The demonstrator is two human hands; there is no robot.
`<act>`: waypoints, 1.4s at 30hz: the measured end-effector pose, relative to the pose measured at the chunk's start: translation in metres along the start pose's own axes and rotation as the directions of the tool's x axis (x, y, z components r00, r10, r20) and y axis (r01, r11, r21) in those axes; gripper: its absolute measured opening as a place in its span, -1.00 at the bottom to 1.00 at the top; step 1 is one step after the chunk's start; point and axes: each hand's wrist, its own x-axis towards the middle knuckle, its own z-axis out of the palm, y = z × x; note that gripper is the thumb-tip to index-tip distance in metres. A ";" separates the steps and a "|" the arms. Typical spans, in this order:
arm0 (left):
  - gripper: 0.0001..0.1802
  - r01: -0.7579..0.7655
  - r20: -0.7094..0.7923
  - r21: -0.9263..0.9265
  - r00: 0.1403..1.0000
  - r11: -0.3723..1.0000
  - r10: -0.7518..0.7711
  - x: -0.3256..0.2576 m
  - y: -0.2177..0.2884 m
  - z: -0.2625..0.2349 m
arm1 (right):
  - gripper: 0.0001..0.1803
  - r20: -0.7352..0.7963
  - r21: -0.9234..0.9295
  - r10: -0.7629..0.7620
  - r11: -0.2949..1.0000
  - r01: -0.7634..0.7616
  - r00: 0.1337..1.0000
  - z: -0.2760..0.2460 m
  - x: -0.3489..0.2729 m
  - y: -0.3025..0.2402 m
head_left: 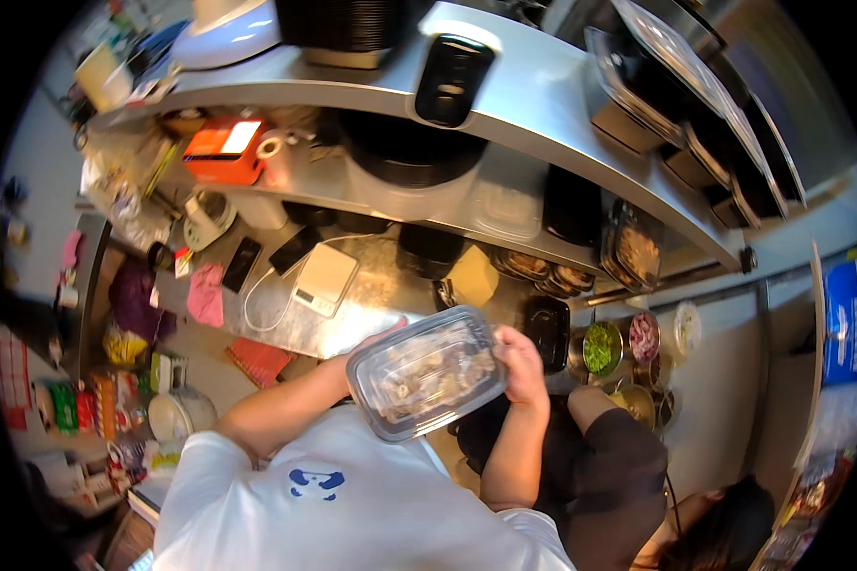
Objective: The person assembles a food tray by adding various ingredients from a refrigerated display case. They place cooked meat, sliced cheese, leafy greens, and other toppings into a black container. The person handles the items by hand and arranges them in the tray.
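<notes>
Gripping a rectangular lidded container in front of the white shirt, with the right grip closed on its right end and the left grip holding its far left edge (mostly hidden, this one). Lying lengthwise between both grips, slanting away toward the right, touching each. Lidded in clear, glossy plastic, with pale brown, lumpy pieces showing through. Facing, beyond, a flat cream scale on the smooth metal desk.

- Open counter is left between the scale and the black tub.
- Space before the chest is filled by the container.
- Above the counter, reach is limited by the shelf.
- The right is crowded by a co-worker.
</notes>
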 end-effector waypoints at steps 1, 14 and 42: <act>-0.28 0.017 0.094 -0.143 0.996 0.990 -0.004 0.007 -0.002 -0.005 | -0.85 0.091 -0.216 0.040 0.976 -0.019 0.995 0.002 0.012 0.005; -0.47 -0.095 0.226 -0.113 0.967 0.989 0.119 -0.076 0.018 -0.037 | -0.79 -0.062 -0.764 -0.092 0.645 0.012 0.994 0.179 0.089 0.019; -0.20 -0.160 0.262 0.090 0.956 0.983 0.131 -0.092 0.048 -0.042 | -0.65 0.094 -0.952 -0.430 0.226 0.208 0.898 0.261 0.056 -0.031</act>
